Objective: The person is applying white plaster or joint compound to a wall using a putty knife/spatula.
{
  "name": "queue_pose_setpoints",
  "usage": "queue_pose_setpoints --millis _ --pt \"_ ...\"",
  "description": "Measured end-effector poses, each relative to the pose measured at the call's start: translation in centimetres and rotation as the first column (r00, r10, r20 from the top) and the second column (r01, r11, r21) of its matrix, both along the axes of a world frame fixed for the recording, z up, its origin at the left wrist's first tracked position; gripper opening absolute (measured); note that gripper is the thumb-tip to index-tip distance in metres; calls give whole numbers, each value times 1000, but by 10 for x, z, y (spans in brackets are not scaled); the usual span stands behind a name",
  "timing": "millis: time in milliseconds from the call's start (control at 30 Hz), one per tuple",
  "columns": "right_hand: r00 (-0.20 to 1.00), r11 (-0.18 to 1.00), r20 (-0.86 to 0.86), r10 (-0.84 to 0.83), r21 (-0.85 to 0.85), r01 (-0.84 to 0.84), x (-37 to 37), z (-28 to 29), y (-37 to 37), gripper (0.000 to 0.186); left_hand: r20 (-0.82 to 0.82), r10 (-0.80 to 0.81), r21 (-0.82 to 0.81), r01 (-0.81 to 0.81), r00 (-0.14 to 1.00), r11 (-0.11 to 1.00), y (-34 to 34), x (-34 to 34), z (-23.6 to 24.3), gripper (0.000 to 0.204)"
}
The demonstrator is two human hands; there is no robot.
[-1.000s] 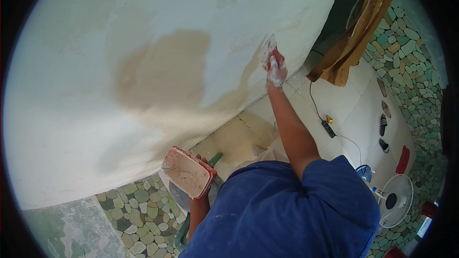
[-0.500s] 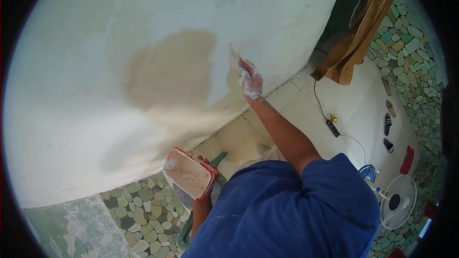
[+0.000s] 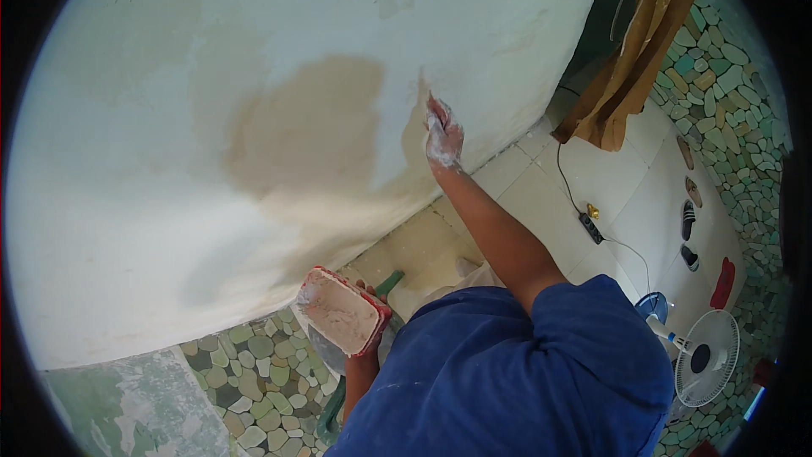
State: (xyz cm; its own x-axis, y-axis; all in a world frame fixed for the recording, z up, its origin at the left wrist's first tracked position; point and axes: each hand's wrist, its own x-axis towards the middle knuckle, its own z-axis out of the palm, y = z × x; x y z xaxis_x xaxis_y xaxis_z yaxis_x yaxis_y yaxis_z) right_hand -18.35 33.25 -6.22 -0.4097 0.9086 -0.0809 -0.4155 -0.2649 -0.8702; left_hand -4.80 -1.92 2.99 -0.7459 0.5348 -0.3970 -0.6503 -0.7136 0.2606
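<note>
My right hand (image 3: 444,134), smeared with white putty, is raised at the wall (image 3: 491,25). It is closed on what looks like a putty knife, seen nearly edge-on, so its blade hardly shows. A brown patch of shadow falls beside the hand on the wall. Low down near my body, my left hand (image 3: 370,289) grips a red rectangular tub (image 3: 385,322) from its side and underneath, fingers curled at the rim. Pinkish-beige putty (image 3: 342,313) coats the inside of the tub, which tilts with its opening upward.
A brown curtain (image 3: 622,76) hangs at the right end of the wall. On the tiled floor lie a black power strip (image 3: 590,228) with its cord, and several sandals (image 3: 687,218). A white fan (image 3: 707,359) stands at lower right. Pebble-pattern flooring (image 3: 254,372) borders the tiles.
My right hand stays at nearly the same spot; the pale blade seen before has turned nearly edge-on. The tub has shifted slightly right and down with my left hand.
</note>
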Motion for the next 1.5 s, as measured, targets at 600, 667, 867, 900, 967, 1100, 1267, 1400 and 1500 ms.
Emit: queue_pose_setpoints --millis 600,667,867,900,967,1100,1267,1400,1500 --pt "988 974 -23 153 -165 -155 22 58 -32 26 -10 97 -65 -97 995 993 3 -2 -8 54" --pt "930 865 -94 355 -344 -365 41 92 -45 26 -123 204 -300 -232 971 925 25 -13 15 56" --pt "635 601 -80 768 -253 -758 95 188 -24 23 -176 287 -218 -322 942 921 93 -54 59 61" --pt "566 550 -42 823 -189 -814 100 200 -21 21 -153 266 -165 -290 952 943 101 -55 63 63" --pt "463 469 77 883 -115 -876 109 224 -18 20 -216 300 -191 -342 929 920 109 -59 50 67" --pt "351 211 535 768 307 -928 121 271 -22 20 -149 331 78 -322 932 943 101 -58 12 77" --pt "540 -45 604 586 689 -723 124 278 -50 24 -204 347 72 -339 916 938 92 -56 24 79" --pt "476 -25 571 670 657 -753 124 273 -75 22 -252 425 55 -425 870 903 92 -46 20 81" --pt "517 -94 575 635 721 -686 127 258 -87 24 -289 378 203 -330 879 922 98 -49 38 84"
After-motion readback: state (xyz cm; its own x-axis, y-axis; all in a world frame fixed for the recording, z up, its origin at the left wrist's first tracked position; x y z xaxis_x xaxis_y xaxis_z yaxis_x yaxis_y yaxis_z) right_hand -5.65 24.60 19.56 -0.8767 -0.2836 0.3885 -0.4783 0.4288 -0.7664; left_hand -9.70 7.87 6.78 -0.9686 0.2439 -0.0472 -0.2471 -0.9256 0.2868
